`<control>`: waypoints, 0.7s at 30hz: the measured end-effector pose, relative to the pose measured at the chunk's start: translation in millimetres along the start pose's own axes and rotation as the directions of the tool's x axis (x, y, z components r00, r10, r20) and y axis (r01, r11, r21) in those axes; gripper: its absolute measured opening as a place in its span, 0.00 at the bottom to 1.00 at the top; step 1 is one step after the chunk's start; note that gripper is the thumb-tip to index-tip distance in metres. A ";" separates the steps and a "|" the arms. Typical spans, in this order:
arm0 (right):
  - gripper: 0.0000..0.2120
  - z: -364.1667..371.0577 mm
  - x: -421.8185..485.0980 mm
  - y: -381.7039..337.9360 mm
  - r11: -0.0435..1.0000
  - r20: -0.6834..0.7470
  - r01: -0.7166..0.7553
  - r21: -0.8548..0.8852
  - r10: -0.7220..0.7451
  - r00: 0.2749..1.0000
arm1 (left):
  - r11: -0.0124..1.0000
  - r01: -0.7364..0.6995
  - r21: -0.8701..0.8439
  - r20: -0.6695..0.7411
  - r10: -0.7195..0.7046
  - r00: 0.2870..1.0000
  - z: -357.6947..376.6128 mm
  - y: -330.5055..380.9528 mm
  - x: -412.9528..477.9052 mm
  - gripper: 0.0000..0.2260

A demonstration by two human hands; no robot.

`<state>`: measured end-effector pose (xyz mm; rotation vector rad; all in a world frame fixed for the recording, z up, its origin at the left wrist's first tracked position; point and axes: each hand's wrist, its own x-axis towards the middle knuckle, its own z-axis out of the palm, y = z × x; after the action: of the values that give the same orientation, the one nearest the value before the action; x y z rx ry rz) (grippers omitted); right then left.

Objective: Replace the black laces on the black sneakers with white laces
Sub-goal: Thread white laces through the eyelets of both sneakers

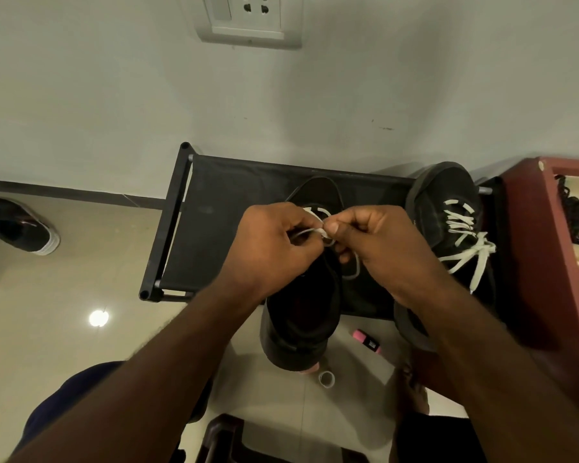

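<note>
A black sneaker (301,315) lies on the black fabric rack (221,208), its heel hanging over the front edge. My left hand (274,245) and my right hand (381,242) meet above its tongue, and each pinches part of a white lace (316,228). A loop of that lace hangs below my right hand. A second black sneaker (445,202) stands to the right on the rack, threaded with a white lace (465,238) tied in a bow. Black laces (577,215) lie in a heap on the red furniture at the far right.
A red cabinet (542,262) stands against the rack's right end. On the tiled floor lie a pink marker (366,340) and a small tape roll (326,378). Another dark shoe (20,228) sits at the far left. The wall with a socket (248,18) is behind.
</note>
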<state>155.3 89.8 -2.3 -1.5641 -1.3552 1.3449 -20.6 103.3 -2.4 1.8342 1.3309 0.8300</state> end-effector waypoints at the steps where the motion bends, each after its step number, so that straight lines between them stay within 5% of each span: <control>1: 0.06 -2.1 0.0 -0.5 0.993 0.050 0.043 -0.106 -0.038 0.998 | 1.000 -0.005 0.008 -0.008 0.005 1.000 0.0 0.0 0.1 0.05; 6: 0.07 -3.7 -1.8 -3.6 0.929 0.163 0.165 -0.331 -0.116 0.980 | 1.000 -0.013 0.013 0.041 0.012 0.999 -2.6 1.7 0.9 0.09; 12: 0.14 7.3 0.1 -0.4 0.989 0.202 -0.090 0.120 0.064 0.977 | 0.988 -0.060 0.140 0.158 0.037 0.987 -5.6 -8.8 8.4 0.09; 17: 0.13 11.4 3.9 -3.6 0.941 0.153 -0.175 0.288 0.135 0.979 | 0.979 -0.103 0.175 0.142 0.079 0.987 -10.2 -12.5 9.3 0.13; 21: 0.14 14.7 5.0 -2.7 0.940 0.138 -0.183 0.289 0.148 0.979 | 0.980 0.124 -0.156 0.026 -0.122 0.992 -14.7 -1.6 8.3 0.20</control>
<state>140.1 93.2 -4.9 -1.4356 -1.0397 1.6799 -31.3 114.2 4.9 1.6165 1.3159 0.8283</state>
